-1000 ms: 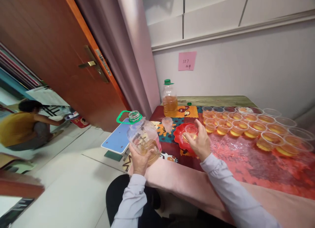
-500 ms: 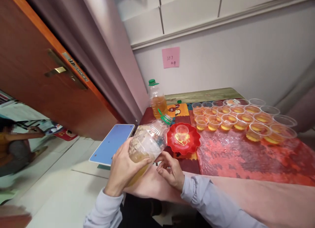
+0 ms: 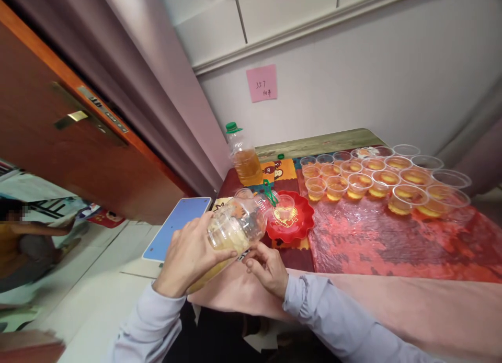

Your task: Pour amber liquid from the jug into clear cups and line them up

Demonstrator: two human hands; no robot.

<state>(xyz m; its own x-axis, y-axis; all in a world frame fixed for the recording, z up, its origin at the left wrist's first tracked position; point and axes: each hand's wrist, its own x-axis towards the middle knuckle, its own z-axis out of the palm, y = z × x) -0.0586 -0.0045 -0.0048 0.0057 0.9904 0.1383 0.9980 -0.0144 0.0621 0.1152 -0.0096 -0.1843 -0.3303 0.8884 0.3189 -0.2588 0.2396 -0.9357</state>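
In the head view, low in the centre of the frame, the left hand (image 3: pixel 188 258) wraps over the body of a clear ribbed plastic jug (image 3: pixel 231 229), fingers curled tight around it; the jug lies tipped toward the right, amber liquid pooled in its lower side, its green handle ring (image 3: pixel 270 191) at the neck, and the mouth itself is hard to make out against the small clear cup (image 3: pixel 285 205) it points at. The right hand (image 3: pixel 266 269) is under the jug's base with fingers bent up against it; whether it truly grips cannot be told. The cup sits in a glossy red scalloped dish (image 3: pixel 301 224) on a crinkled red plastic table cover (image 3: pixel 384 242). Rows of filled clear cups (image 3: pixel 376 177) run toward the right edge. A capped bottle (image 3: pixel 243 156) stands behind. At the left edge a crouching person (image 3: pixel 23 242) is partly cut off.
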